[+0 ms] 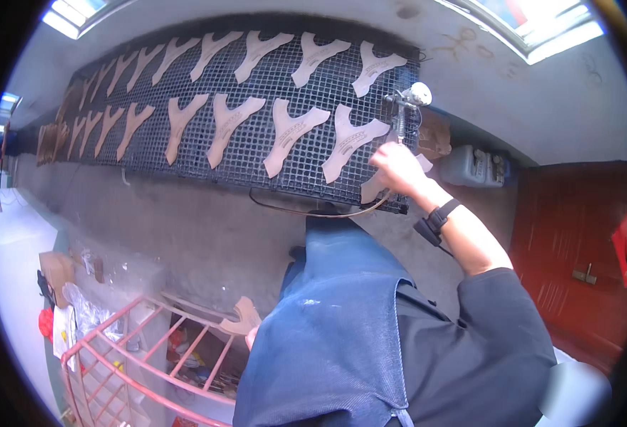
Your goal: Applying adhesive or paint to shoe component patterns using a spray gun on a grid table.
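Right hand [397, 167] raised at the right end of the mesh rack [256, 153], fingers curled shut around the grip of a spray gun [403, 107]; white knob of the gun uppermost, nozzle over the last column of blanks. Hose [313, 211] looping below the rack's front edge, back toward the wrist. Black band on that wrist.

Left hand [251, 336] low at the hip, mostly hidden by the blue apron [335, 320]; pinched on one Y-shaped wooden piece [242, 317], held just above the red wire cart [143, 356].

Blanks [288, 128]: flat, pale tan, forked at one end and tapering to a stem, laid in two rows across the dark grid, each apart from its neighbour. One blank [372, 186] right under the right hand, overhanging the rack's near corner.

Rack's front edge running left to right, bent by the lens; grey wall face beneath it. Little room at the right: white jug [473, 167] just beyond the rack's end, red door [577, 249] close beside the elbow. More room leftward along the rack. Cart crowding the lower left, clutter beneath it.
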{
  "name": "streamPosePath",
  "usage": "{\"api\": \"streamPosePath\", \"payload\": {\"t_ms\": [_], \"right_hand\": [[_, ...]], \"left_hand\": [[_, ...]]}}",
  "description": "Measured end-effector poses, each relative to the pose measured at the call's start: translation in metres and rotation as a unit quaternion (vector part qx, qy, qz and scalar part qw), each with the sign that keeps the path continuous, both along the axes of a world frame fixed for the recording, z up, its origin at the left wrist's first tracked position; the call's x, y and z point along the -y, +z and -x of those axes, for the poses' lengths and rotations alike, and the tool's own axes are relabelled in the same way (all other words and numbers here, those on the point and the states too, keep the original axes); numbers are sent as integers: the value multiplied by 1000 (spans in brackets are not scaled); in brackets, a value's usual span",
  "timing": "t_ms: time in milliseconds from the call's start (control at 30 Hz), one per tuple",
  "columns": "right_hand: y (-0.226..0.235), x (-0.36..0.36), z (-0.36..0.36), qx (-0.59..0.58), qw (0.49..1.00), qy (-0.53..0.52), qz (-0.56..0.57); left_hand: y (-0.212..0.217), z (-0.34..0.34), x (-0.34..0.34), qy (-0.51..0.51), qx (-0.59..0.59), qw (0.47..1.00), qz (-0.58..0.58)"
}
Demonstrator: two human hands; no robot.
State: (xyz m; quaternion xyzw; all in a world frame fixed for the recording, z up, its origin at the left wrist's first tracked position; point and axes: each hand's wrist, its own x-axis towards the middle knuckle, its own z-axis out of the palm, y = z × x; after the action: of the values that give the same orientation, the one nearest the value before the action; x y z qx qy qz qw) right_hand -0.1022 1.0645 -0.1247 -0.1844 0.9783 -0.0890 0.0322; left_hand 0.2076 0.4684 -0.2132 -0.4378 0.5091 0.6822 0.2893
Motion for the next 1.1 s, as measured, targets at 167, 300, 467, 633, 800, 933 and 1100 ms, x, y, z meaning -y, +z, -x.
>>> {"api": "streamPosePath", "payload": {"t_ms": [167, 300, 467, 633, 800, 933, 1100], "right_hand": [[-6, 6, -3, 73, 986, 85, -121], [-13, -1, 22, 112, 974, 166, -107], [-18, 31, 84, -14, 976, 218, -13], [-26, 43, 116, 4, 964, 263, -23], [-22, 59, 133, 190, 943, 262, -76], [-32, 123, 178, -9, 957, 278, 77], [-44, 177, 213, 3, 927, 375, 8]], "left_hand": [[-8, 14, 8, 162, 37, 986, -22], [-1, 15, -2, 207, -40, 977, 40], [19, 15, -60, 265, -31, 963, 42], [48, 11, -98, 186, -4, 982, 31], [58, -12, -131, -20, -79, 968, 238], [63, -32, -148, 130, -18, 974, 182], [48, -73, -141, -90, 53, 928, 357]]}}
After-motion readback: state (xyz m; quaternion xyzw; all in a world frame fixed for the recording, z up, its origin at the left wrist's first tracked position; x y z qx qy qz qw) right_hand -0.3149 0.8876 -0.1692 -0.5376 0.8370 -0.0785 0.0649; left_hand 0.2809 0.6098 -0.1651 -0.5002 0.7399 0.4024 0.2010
